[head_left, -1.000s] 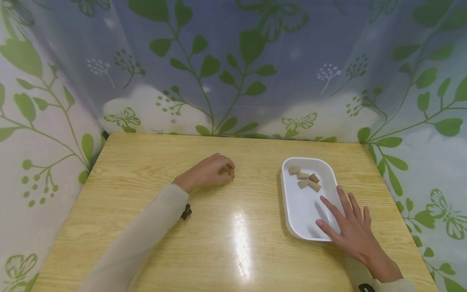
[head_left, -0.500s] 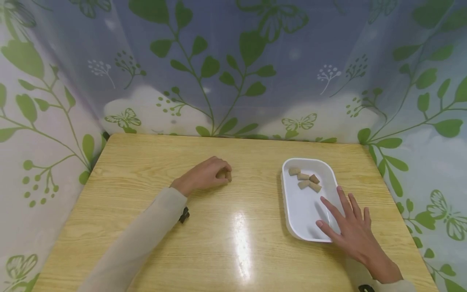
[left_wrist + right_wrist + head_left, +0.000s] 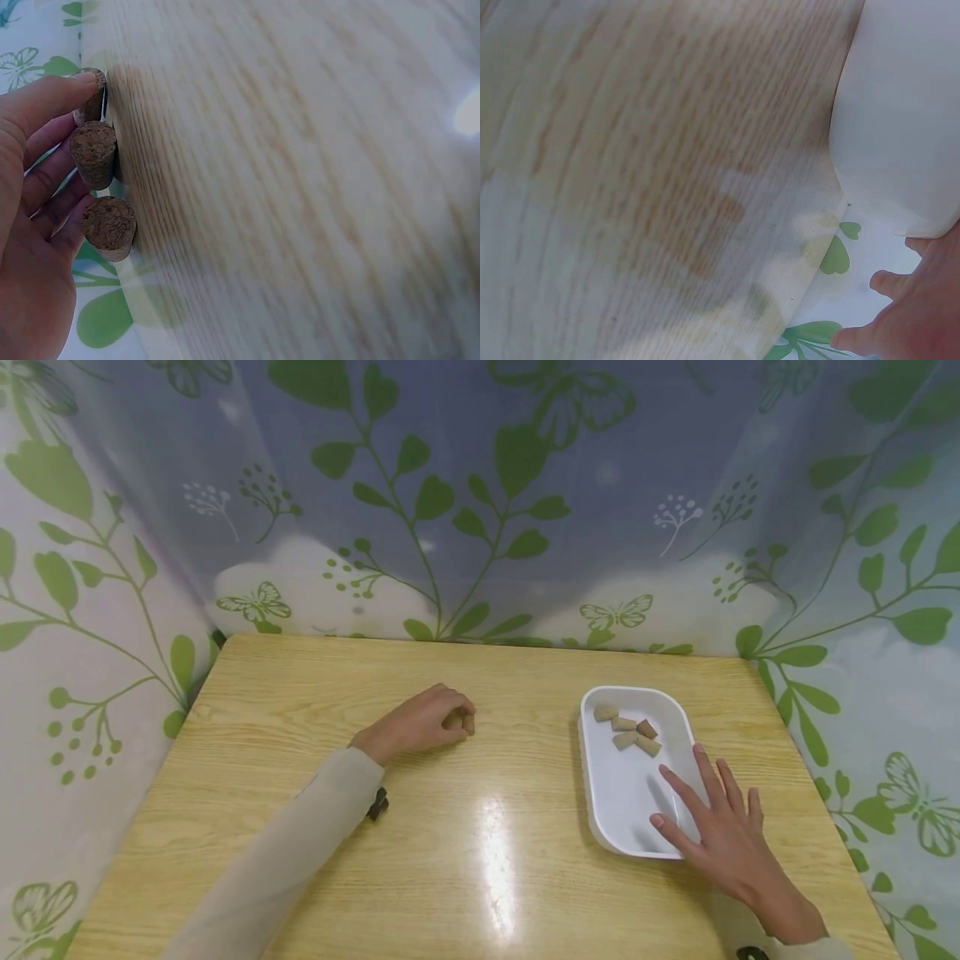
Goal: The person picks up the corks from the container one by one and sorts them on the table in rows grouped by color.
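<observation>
Shifted slightly left and nearer since a second ago: left hand (image 3: 418, 718), curled about three tapered corks (image 3: 94, 154). Unmoved: right hand (image 3: 729, 839), spread over right rim of white tray (image 3: 628, 797); five corks (image 3: 625, 740) inside, far end.

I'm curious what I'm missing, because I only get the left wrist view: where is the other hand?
Observer: The right hand is spread over the right edge of a white tray.
Visitor: Is anything in it?
Observer: Yes, five brown cork pieces, grouped toward its far end.
Visitor: And where is the tray from the hand I see?
Observer: It stands on the table, to the right of the left hand.
</observation>
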The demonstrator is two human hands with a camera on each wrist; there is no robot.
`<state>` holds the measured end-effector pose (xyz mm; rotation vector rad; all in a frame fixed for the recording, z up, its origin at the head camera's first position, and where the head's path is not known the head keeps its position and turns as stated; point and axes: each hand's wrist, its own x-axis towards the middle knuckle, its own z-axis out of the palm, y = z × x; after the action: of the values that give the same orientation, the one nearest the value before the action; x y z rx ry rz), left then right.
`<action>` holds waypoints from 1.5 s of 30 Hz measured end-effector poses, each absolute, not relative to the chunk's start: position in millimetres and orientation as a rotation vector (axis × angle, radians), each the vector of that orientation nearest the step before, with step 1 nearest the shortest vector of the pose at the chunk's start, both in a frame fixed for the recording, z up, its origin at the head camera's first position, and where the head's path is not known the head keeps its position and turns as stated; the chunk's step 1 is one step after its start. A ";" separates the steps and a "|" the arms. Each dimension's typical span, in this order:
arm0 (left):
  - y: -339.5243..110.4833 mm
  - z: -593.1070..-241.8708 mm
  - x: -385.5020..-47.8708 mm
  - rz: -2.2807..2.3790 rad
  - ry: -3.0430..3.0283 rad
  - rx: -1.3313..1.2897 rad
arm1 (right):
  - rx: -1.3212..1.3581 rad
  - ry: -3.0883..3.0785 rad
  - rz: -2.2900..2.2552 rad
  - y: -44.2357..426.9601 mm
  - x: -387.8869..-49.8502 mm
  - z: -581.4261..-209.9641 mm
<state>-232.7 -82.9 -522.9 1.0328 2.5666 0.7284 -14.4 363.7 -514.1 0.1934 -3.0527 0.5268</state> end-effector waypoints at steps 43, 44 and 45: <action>-83.1 -519.6 -228.3 0.783 2.567 0.986 | 0.197 -3.045 0.547 363.4 -14.2 -513.8; -82.6 -518.7 -228.4 0.790 2.570 0.978 | 0.197 -3.046 0.550 363.4 -14.1 -514.0; -81.7 -517.7 -228.6 0.799 2.570 0.970 | 0.196 -3.046 0.553 363.5 -14.0 -514.3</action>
<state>-228.6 -81.7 -517.7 0.9699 2.5700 0.7986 -14.0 363.5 -514.3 0.1955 -3.0462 0.5528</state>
